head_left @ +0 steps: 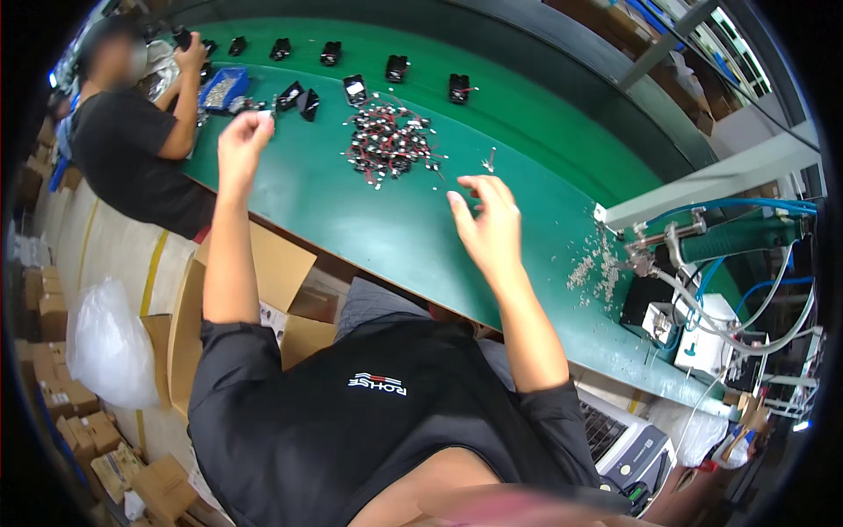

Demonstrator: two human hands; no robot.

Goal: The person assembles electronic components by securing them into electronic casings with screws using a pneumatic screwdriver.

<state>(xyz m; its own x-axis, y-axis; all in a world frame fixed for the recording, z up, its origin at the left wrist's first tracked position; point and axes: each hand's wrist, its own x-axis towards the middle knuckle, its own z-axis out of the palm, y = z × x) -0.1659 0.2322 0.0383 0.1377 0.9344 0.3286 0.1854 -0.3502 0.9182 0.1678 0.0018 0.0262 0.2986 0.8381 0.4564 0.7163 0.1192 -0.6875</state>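
Note:
My left hand (pixel 241 147) is raised over the left part of the green table (pixel 325 215), its fingertips pinched together. Something small and pale shows at those fingertips, too small to name. Over the middle of the table, my right hand (pixel 492 220) has its thumb and fingers apart with nothing between them. Just beyond it lies a small loose part with a wire (pixel 489 162). Between my hands, farther back, is a pile of small black and white parts with red wires (pixel 391 140). Two black housings (pixel 307 104) lie beyond my left hand.
Black units (pixel 397 68) stand in a row on the green strip behind. A blue bin (pixel 224 90) holds small pieces. Tiny pieces (pixel 597 270) are scattered near a machine with hoses (pixel 672 255) at right. A co-worker (pixel 123 132) handles a black object at left. An open carton (pixel 180 329) stands below.

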